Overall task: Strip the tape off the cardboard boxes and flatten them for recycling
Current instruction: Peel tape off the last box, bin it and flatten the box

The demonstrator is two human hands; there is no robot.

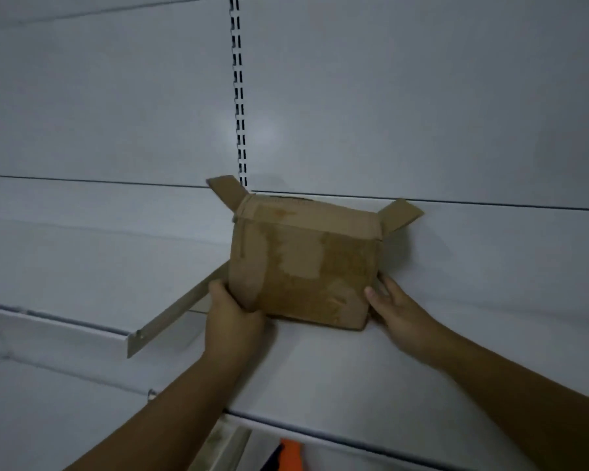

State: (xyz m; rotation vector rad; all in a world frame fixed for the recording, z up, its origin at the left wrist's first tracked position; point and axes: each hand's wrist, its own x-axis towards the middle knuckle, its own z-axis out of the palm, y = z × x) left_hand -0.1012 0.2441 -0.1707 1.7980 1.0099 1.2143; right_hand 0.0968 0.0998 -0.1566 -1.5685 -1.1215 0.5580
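**Both hands on the box, up on the white shelf**

Here we are at the shelving, and the cardboard box [305, 266] sits just right of centre on a white metal shelf [320, 365], its far side close to the back panel [116, 96]. It stands upright with its top open: one flap [227, 192] sticks up and out at 11 o'clock from the box, another flap [402, 215] angles out at 1 o'clock. The near face is blotchy, with a paler squarish patch in the middle and rough torn areas around it. Whether any tape is left on it, I cannot tell at this sharpness.

The left hand [233, 317] is wrapped around the box's lower corner at 8 o'clock, fingers curled onto the side face, thumb on the front. The right hand [397, 307] lies against the opposite lower corner at 4 o'clock, fingers spread flat along the side and a fingertip touching the front edge. So the hands are apart, one on each side, with the box clamped between them.

At 9 o'clock from the box a beige shelf bracket [181, 309] runs diagonally down. A slotted upright [238, 96] climbs the wall at 12 o'clock. Down at 6 o'clock, below the shelf edge, something orange [291, 453] peeks out.
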